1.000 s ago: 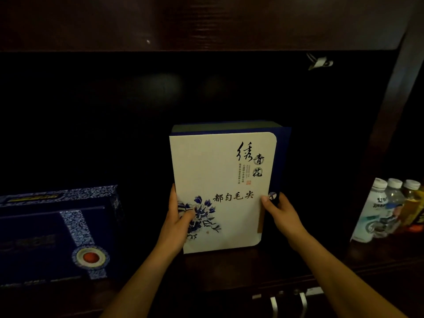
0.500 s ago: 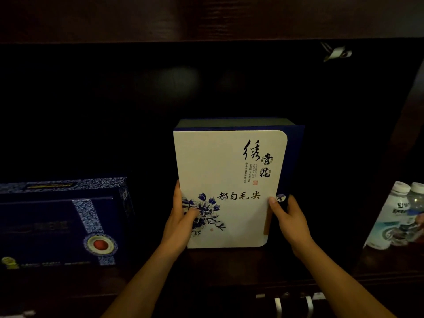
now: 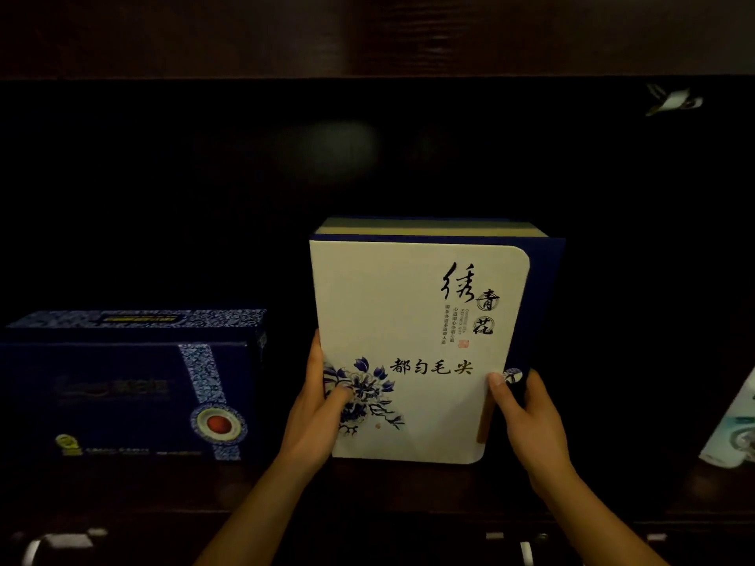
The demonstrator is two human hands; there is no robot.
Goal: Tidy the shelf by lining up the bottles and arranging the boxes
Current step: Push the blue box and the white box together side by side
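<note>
— At six o'clock of your view, on the dark shelf board, what stands between your hands?

— A white box, upright, its front printed with black calligraphy and a blue flower, with a dark blue spine along its three o'clock edge. Its base rests on the board.

— And how do you hold it?

— Your left hand clasps the nine o'clock edge low down — thumb laid over the flower, the other fingers hidden behind the side. Your right hand clasps the three o'clock edge at about the same height, thumb tip on the white front, fingers wrapped round the blue spine. Both hands are closed on the box.

— What else sits on that shelf?

— At nine o'clock of the white box, just beside your left hand but apart from it, a dark blue box lies long side forward, with a patterned band and a red-centred round seal. At three o'clock, cut off by the frame edge, you can see part of a pale bottle, well apart from your right hand.
</note>
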